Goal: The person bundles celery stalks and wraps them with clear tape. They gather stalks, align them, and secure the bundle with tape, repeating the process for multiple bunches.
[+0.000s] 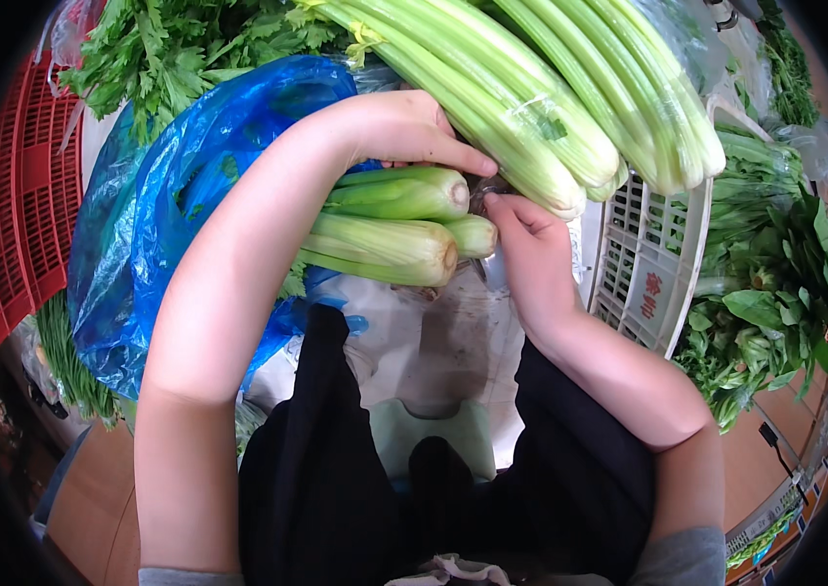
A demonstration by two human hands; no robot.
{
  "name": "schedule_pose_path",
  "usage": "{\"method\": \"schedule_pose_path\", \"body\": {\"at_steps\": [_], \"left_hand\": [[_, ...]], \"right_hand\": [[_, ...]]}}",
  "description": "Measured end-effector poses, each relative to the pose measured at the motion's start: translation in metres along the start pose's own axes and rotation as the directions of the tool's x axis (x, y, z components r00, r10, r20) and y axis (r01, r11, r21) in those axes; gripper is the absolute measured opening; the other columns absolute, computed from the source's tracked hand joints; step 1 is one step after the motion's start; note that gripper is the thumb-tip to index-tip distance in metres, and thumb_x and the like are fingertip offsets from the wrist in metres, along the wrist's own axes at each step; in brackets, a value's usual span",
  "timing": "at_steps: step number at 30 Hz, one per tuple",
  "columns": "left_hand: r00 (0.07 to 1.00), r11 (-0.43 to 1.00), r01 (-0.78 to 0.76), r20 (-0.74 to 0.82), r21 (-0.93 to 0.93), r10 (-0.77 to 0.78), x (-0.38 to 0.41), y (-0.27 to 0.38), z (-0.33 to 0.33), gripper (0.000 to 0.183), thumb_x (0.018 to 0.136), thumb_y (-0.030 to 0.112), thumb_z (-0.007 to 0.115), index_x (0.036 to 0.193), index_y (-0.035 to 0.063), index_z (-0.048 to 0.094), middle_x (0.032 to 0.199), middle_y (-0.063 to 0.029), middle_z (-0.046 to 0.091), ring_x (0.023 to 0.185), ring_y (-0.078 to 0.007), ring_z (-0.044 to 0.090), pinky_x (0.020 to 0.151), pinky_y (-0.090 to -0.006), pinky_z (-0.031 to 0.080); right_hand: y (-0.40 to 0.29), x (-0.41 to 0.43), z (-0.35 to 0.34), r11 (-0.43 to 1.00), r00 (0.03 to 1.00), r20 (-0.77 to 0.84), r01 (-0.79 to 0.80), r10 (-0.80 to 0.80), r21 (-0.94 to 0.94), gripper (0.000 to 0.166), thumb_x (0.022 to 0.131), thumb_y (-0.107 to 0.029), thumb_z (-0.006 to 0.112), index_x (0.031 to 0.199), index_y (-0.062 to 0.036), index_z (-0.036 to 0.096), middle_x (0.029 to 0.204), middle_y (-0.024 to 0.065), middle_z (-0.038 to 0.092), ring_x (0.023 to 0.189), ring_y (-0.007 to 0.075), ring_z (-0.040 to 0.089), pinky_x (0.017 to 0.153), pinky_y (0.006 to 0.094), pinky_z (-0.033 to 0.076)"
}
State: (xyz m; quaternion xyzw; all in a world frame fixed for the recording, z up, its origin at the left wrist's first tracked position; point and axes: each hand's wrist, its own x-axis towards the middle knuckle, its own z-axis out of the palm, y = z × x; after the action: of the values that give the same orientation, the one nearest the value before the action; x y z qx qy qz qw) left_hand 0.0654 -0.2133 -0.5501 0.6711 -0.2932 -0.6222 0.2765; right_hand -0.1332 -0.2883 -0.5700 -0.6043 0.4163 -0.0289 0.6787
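Note:
Several celery heads (392,245) lie with their root ends to the right, partly inside a crinkled blue plastic bag (216,117). Over them reaches my left hand (418,135), its index finger stretched right towards the other hand; its remaining fingers are mostly hidden. My right hand (531,223) is just right of the root ends, thumb and fingers pinched together at what looks like thin clear plastic (483,192). Beyond both hands lie larger bunches of celery stalks (531,95), the nearer one bound with clear film. Leafy celery tops (187,44) spread at the upper left.
A red plastic crate (26,176) stands at the left, with thin green stems (73,359) below it. On the right, a white slatted basket (652,256) bearing red writing stands beside leafy greens (765,293). A pale green stool (432,432) shows between my knees.

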Motion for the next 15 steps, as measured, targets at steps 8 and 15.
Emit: {"method": "schedule_pose_path", "body": {"at_steps": [8, 15], "left_hand": [[0.981, 0.952, -0.195, -0.028, -0.235, 0.194, 0.006, -0.014, 0.011, 0.025, 0.073, 0.013, 0.077, 0.094, 0.0005, 0.072, 0.082, -0.0049, 0.071, 0.074, -0.0085, 0.061, 0.067, -0.0232, 0.047], [0.993, 0.991, -0.081, -0.073, 0.102, 0.089, 0.005, -0.014, 0.006, 0.021, 0.066, 0.02, 0.081, 0.078, 0.0043, 0.075, 0.075, -0.0064, 0.07, 0.07, -0.0136, 0.062, 0.067, -0.0269, 0.049]], "right_hand": [[-0.004, -0.002, 0.004, 0.996, 0.997, -0.049, -0.062, 0.059, -0.058, 0.026, 0.09, -0.022, 0.061, 0.088, 0.0023, 0.068, 0.064, -0.0013, 0.058, 0.061, 0.0053, 0.047, 0.057, 0.0232, 0.039], [-0.007, -0.001, 0.011, 0.981, 0.987, -0.118, -0.128, 0.111, -0.147, 0.029, 0.09, -0.029, 0.061, 0.09, -0.0005, 0.07, 0.067, 0.0001, 0.061, 0.064, 0.0068, 0.049, 0.062, 0.0245, 0.041]]}}
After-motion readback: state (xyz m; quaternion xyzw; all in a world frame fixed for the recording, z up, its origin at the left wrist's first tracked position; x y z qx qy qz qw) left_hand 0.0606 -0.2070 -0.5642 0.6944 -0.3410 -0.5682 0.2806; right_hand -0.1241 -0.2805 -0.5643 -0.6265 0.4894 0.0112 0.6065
